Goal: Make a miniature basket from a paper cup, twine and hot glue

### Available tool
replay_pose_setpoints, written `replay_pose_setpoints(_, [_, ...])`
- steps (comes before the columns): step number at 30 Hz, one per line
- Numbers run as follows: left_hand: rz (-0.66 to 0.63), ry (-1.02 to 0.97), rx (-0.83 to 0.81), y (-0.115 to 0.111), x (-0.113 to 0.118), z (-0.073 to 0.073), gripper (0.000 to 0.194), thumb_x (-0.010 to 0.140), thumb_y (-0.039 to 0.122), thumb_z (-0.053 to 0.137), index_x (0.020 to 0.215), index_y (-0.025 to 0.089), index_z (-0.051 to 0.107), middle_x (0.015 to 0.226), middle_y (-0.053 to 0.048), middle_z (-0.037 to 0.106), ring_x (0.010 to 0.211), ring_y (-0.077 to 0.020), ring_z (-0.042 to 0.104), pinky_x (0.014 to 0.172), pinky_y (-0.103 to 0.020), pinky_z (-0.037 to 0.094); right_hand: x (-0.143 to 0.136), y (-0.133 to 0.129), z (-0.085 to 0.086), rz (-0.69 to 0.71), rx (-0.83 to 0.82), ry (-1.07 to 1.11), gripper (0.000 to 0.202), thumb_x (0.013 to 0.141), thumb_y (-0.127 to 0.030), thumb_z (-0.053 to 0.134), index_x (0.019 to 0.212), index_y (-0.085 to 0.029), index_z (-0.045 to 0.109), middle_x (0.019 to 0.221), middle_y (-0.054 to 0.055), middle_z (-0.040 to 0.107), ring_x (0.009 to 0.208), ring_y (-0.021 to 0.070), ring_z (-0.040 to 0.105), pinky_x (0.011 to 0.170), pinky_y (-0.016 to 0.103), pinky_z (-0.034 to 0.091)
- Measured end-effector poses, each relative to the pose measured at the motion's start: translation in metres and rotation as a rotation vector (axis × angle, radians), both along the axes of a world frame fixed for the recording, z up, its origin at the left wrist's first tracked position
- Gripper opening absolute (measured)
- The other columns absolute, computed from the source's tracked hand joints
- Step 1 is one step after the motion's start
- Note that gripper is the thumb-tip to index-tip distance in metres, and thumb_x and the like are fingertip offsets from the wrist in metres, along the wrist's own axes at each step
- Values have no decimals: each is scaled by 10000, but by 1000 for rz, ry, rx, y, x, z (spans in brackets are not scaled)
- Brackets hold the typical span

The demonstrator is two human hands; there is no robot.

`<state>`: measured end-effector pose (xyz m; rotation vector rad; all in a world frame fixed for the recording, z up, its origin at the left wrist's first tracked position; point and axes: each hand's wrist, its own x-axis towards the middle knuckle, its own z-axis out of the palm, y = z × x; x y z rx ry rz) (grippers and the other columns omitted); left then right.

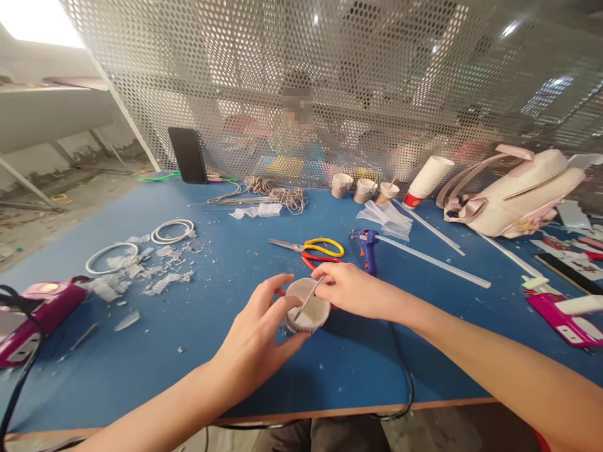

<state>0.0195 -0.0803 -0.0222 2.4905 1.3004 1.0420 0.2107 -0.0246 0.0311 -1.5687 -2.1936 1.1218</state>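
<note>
A white paper cup [316, 315] stands near the table's front middle, its opening facing me. My left hand [264, 323] is curled around the cup's left side, thumb at the front. Between the fingertips of my right hand [346, 289], at the cup's far right rim, is a thin greyish cord [306, 300] that slants down into the cup. Just beyond the cup lie scissors [306, 248] with one yellow and one red handle. A blue glue gun [366, 246] with a long clear glue stick [433, 260] rests behind my right hand.
Cord bundles [287, 198], several small cups [364, 190], a paper cup stack [429, 181] and a pale backpack [518, 191] line the perforated screen [226, 94]. White rings [112, 257] and plastic scraps lie left. A phone [187, 155] leans behind. Magenta power strips [44, 314] flank the table.
</note>
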Motion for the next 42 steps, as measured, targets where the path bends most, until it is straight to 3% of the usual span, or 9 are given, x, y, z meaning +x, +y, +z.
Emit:
replay_pose_setpoints(3, [1,14,12,0,-1,-2,240,741,223,673,956,192,570,1213,-147,536,1027,-260,598,804,-400,568,4,-3,-2,14,-66,87,227,791,-222,509,987,-187,619,739,14,706,712,178,652,593,268,481])
replay_pose_setpoints(9, [6,-12,-24,-1,-4,-1,286,726,225,683,987,210,566,1195,-133,559,1057,-270,585,831,-425,553,9,-16,-8,-56,-59,271,250,819,-235,560,1059,-189,612,1083,86,692,1009,225,646,823,351,530])
replay_pose_setpoints(17, [-7,-23,16,-1,-8,-3,291,742,200,659,1010,211,545,1182,-124,582,1032,-260,585,826,-426,546,6,-23,-10,-97,167,329,236,834,-186,532,1058,-205,604,1114,79,686,960,203,676,845,368,550])
replay_pose_setpoints(21, [-18,-51,25,0,-10,-7,428,732,213,665,1125,220,497,1216,-131,579,1074,-273,576,856,-451,532,5,-21,-12,-131,228,412,229,830,-202,518,1043,-180,600,1083,96,690,944,195,680,833,350,559])
replay_pose_setpoints(26, [-1,-44,-242,0,-12,0,742,683,104,609,1355,228,320,1337,-132,523,1121,-258,591,910,-415,520,11,-20,-17,-119,169,501,264,838,-229,491,1078,-154,571,1106,127,666,963,201,668,858,378,542])
replay_pose_setpoints(29, [-25,-71,-436,1,-11,7,766,686,67,553,1387,220,284,1307,-107,561,1100,-221,612,937,-375,505,16,-21,-20,11,83,471,396,794,-185,535,1189,-158,515,1189,129,622,1055,214,625,897,391,519])
replay_pose_setpoints(32, [-41,-122,-520,4,-8,9,743,692,68,547,1376,215,297,1224,-92,617,1078,-212,622,940,-382,501,20,-24,-24,150,54,419,589,717,-135,617,1280,-194,456,1237,95,599,1099,222,598,930,386,499])
replay_pose_setpoints(38, [19,-229,-368,10,2,2,714,696,116,598,1345,234,326,1251,-94,554,1066,-213,611,937,-402,503,18,-22,-35,134,-57,596,772,697,-132,679,1380,-229,332,1316,83,533,1180,220,537,980,381,460])
replay_pose_setpoints(42, [103,-280,-177,20,8,-1,725,693,167,657,1333,256,329,1216,-90,519,1097,-241,563,894,-412,517,11,-17,-49,48,-54,708,754,681,-183,733,1340,-246,373,1404,87,430,1154,228,540,953,383,473])
